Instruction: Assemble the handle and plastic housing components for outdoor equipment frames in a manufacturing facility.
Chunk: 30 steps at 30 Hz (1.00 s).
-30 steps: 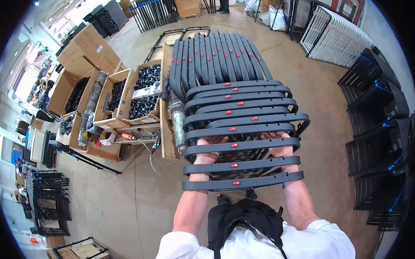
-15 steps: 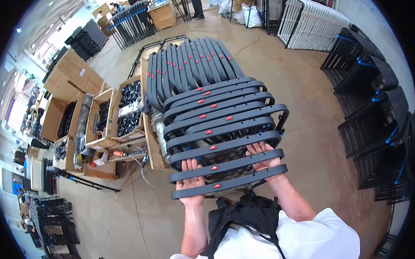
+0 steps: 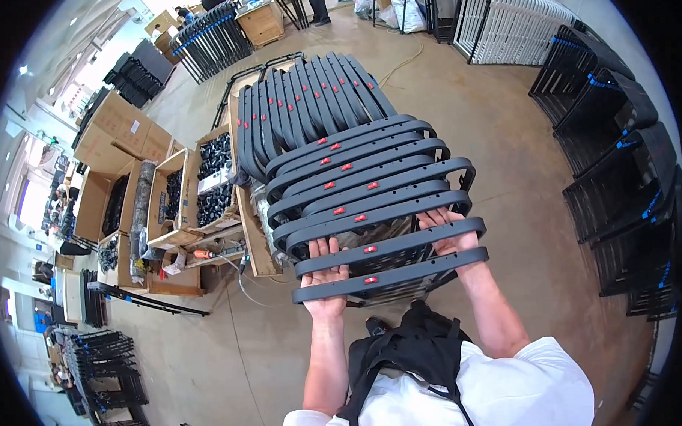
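Note:
Both palms face up under the near end of a row of dark grey, round-cornered metal frames. My left hand [image 3: 327,276] bears the left side of the nearest frame [image 3: 406,273] and the second frame [image 3: 407,242], its fingers reaching up behind the second bar. My right hand [image 3: 458,245] supports the same two bars near their right ends, fingers partly curled. A third frame [image 3: 401,210] lies just beyond my fingertips. Each bar carries a small red label. More of these frames lean behind in a close-packed stack [image 3: 358,159].
A second row of frames [image 3: 307,99] stands farther off on a pallet. To the left are open cartons [image 3: 164,229] of black parts and an orange-ended tool [image 3: 203,254] with a hose. Folded black frames [image 3: 621,163] line the right side; white frames [image 3: 512,31] stand behind.
My hands and the nearest frames have moved away from me, slightly to the right. The third frame has come closer to the one behind it.

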Available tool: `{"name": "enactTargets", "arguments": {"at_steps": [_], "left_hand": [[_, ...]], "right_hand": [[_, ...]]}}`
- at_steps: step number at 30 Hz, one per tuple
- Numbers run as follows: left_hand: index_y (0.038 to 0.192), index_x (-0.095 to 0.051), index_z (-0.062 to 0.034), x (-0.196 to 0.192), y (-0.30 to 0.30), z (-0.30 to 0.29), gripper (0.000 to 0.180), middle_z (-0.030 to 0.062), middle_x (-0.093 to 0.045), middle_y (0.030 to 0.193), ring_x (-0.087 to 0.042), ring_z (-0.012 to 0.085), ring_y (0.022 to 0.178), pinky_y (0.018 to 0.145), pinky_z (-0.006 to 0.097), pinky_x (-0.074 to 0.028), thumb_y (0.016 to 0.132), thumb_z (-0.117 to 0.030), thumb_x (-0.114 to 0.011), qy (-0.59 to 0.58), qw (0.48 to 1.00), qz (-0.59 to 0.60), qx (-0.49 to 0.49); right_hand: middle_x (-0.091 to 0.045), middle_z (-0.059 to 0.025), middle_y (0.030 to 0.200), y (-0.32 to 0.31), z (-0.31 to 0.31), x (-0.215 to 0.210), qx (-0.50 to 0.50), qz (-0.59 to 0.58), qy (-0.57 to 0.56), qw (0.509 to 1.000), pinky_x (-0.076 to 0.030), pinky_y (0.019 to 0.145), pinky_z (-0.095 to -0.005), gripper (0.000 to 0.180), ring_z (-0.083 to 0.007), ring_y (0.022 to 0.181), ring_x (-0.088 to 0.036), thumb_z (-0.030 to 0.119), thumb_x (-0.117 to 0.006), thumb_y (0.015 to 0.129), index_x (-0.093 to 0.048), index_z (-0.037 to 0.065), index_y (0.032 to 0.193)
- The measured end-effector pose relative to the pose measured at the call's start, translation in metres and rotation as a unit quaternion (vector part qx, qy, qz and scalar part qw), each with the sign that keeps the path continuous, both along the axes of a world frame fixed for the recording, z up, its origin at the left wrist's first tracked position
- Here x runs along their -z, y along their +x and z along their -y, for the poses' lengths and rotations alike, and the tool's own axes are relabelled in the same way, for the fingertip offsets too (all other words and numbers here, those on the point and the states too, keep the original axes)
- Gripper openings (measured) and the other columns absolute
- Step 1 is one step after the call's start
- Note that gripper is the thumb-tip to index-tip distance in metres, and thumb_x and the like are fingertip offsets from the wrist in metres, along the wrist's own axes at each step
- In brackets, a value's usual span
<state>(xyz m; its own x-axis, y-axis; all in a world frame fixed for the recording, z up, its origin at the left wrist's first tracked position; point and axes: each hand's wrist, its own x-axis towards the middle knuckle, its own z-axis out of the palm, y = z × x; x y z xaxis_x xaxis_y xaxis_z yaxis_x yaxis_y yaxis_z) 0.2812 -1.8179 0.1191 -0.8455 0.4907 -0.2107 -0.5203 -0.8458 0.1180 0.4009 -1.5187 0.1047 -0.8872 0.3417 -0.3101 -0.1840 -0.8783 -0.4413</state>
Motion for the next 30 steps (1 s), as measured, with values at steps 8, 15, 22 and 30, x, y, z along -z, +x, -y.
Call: {"name": "enactTargets", "arguments": {"at_steps": [8,15,22,30], "left_hand": [[0.156,-0.045,-0.0025,-0.001,-0.014,-0.005,0.057,0.0177,-0.041,0.166,-0.034,0.0341,0.156,0.132,0.053,-0.022,0.113,-0.036,-0.029,0.028,0.999,0.020,-0.001],[0.156,-0.041,0.0029,0.001,-0.022,-0.001,0.058,0.0195,-0.039,0.166,-0.030,0.0352,0.157,0.133,0.052,-0.020,0.111,-0.032,-0.031,0.035,0.999,0.004,0.020],[0.156,-0.038,0.0072,-0.009,-0.019,-0.007,0.062,0.0242,-0.037,0.165,-0.033,0.0391,0.155,0.133,0.051,-0.023,0.111,-0.036,-0.034,-0.031,0.999,0.011,-0.007],[0.160,-0.027,0.0093,-0.016,0.009,0.009,0.070,0.0269,-0.034,0.166,-0.035,0.0435,0.153,0.131,0.053,-0.028,0.111,-0.039,-0.043,-0.017,0.998,0.027,0.045]], "right_hand": [[-0.072,-0.0162,0.132,-0.019,-0.006,0.008,-0.090,0.020,0.085,0.992,-0.057,0.105,-0.0458,0.045,-0.0310,0.119,-0.070,0.033,-0.057,0.106,-0.066,0.000,0.135],[-0.075,-0.0185,0.122,-0.013,0.010,-0.007,-0.186,0.129,0.048,0.973,-0.058,0.103,-0.0478,0.050,-0.0321,0.112,-0.072,0.042,-0.063,0.104,-0.070,0.000,0.130],[-0.077,-0.0177,0.117,-0.009,0.005,0.011,-0.130,0.117,0.000,0.985,-0.062,0.094,-0.0460,0.042,-0.0310,0.104,-0.076,0.037,-0.064,0.104,-0.073,0.000,0.121],[-0.078,-0.0188,0.111,0.020,0.017,0.016,-0.084,0.139,-0.032,0.986,-0.061,0.095,-0.0456,0.039,-0.0324,0.099,-0.076,0.033,-0.064,0.103,-0.075,-0.002,0.116]]}}
